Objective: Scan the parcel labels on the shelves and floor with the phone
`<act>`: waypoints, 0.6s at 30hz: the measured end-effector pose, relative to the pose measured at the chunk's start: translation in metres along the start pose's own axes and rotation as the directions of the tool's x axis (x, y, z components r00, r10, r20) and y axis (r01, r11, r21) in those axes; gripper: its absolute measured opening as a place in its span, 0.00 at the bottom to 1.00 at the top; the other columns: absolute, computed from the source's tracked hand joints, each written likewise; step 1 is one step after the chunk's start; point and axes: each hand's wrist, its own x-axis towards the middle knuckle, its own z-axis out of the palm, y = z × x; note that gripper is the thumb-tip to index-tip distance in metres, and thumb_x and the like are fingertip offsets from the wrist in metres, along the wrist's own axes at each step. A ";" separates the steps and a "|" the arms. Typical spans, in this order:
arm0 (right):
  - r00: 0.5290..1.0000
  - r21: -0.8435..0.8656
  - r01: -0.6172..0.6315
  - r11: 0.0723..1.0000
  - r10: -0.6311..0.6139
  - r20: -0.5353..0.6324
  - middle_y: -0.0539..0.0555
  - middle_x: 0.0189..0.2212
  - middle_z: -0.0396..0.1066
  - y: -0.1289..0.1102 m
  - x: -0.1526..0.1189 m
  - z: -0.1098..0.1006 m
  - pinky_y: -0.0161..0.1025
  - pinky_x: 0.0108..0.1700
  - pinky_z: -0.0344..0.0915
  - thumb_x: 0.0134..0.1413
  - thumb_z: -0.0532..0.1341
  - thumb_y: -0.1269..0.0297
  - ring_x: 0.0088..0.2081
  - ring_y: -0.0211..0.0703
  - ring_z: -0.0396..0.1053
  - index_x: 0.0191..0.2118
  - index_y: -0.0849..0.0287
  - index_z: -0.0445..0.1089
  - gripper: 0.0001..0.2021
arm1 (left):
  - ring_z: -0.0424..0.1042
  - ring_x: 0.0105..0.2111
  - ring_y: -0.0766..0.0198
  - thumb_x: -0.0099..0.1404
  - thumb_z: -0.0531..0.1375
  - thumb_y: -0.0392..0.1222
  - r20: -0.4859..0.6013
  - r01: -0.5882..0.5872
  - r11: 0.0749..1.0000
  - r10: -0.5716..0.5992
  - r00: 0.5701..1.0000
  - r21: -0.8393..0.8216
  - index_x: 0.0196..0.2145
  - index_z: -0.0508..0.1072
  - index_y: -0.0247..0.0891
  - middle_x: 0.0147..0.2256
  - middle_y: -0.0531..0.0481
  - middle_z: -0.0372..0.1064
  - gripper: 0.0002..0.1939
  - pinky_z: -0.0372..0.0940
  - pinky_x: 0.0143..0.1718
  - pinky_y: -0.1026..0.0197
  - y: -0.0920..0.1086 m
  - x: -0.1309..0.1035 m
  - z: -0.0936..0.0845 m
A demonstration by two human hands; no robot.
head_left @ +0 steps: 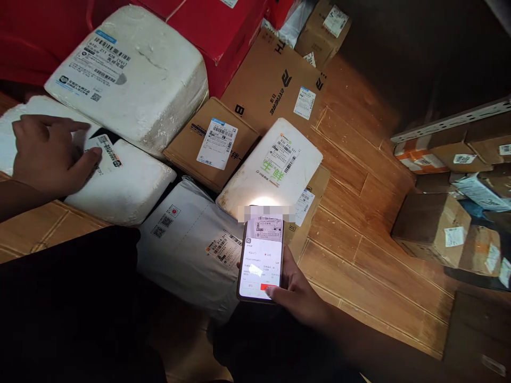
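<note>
My right hand (295, 287) is wrapped round a smartphone (259, 260), thumb on a red button low on its lit screen. Bright light shines from behind the phone's top onto a white foam box (275, 165) with a printed label and green lettering. My left hand (51, 154) lies on another white foam box (128, 181), thumb and forefinger apart beside its shipping label (104, 154). Part of that label is hidden by the hand. A grey mailing bag (187, 244) with a printed label lies between the two hands, partly behind the phone.
A large foam box (128, 80), a small carton (215, 143) and a big flat carton (275, 80) lie beyond. Red boxes (215, 32) stand behind. On the right, more parcels (431, 223) sit beside a perforated metal rail (451, 122) over a wood-plank floor (359, 229).
</note>
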 end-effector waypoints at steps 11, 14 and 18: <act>0.998 0.006 -0.004 1.000 0.004 -0.068 0.62 0.59 0.67 0.007 0.001 -0.012 0.63 0.57 0.65 0.46 0.71 0.60 0.60 0.60 0.66 0.65 0.45 0.35 0.50 | 0.51 0.62 0.38 0.56 0.46 0.57 -0.035 0.019 0.999 -0.018 0.999 0.028 0.59 0.63 0.19 0.56 0.26 0.56 0.43 0.49 0.63 0.38 -0.010 0.000 0.008; 0.998 0.009 0.004 1.000 -0.004 -0.068 0.62 0.61 0.65 0.008 0.001 -0.014 0.64 0.59 0.63 0.46 0.71 0.60 0.60 0.60 0.66 0.65 0.44 0.36 0.49 | 0.52 0.61 0.40 0.56 0.46 0.54 -0.055 0.019 0.999 -0.017 0.998 0.025 0.59 0.64 0.19 0.56 0.27 0.55 0.41 0.50 0.63 0.39 -0.014 0.000 0.010; 0.992 -0.027 0.003 1.000 -0.007 -0.123 0.63 0.62 0.63 0.005 0.003 -0.017 0.67 0.60 0.61 0.45 0.71 0.58 0.60 0.61 0.67 0.63 0.44 0.40 0.46 | 0.52 0.61 0.40 0.55 0.47 0.53 -0.050 0.027 0.999 -0.025 0.998 0.029 0.59 0.64 0.21 0.55 0.30 0.54 0.41 0.50 0.62 0.40 -0.012 0.000 0.010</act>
